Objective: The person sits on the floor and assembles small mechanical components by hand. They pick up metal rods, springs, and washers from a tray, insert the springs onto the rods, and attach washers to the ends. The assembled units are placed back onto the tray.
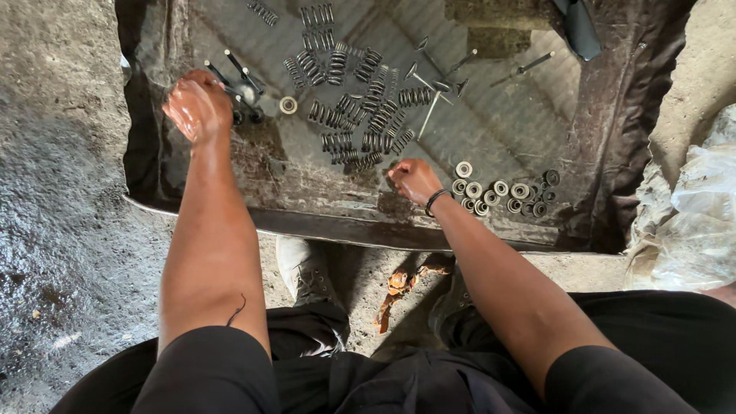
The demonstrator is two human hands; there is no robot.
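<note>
Fingers of the left hand (198, 107) curl around oily valves (239, 90) at the tray's (606, 153) left edge; right hand (414, 180) closes beside the springs (360, 100). Everything looks slick, so 1 valve could slip and scatter those retainers (502, 195).

Two hands (198, 107), roughly thirty coil springs (353, 115), about twelve ring retainers (502, 192), several valves (437, 84)
</note>
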